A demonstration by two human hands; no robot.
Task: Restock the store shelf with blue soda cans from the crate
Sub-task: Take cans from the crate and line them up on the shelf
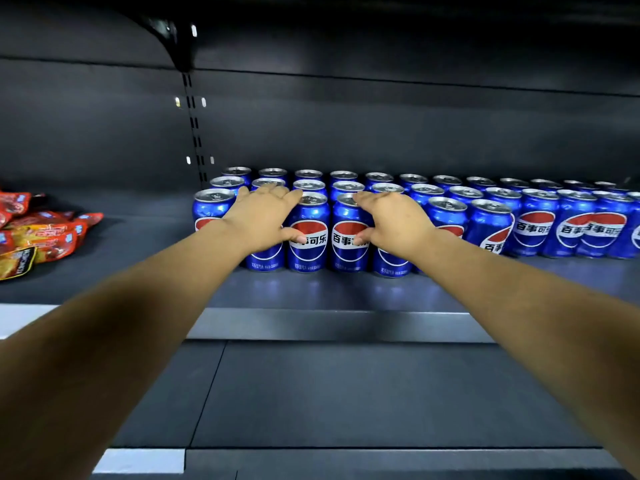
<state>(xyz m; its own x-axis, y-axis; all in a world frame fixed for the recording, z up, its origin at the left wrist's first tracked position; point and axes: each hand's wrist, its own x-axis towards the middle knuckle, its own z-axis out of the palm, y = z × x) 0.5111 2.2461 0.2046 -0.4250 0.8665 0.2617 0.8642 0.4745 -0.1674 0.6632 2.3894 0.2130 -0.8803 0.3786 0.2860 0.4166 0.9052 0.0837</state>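
Observation:
Several blue soda cans stand in rows on the dark shelf (346, 292), stretching from the middle to the right edge. My left hand (261, 216) grips a front-row can (265, 259), fingers over its top and thumb on its front. My right hand (391, 218) grips another front-row can (391, 261) the same way. Between them stand two free front cans, one (308, 233) on the left and one (349, 237) on the right, labels facing me. The crate is out of view.
Red and orange snack packets (38, 233) lie on the same shelf at the far left. A bare stretch of shelf separates them from the cans. A lower shelf (346, 393) runs beneath. The upper shelf's bracket (176, 39) hangs at the top left.

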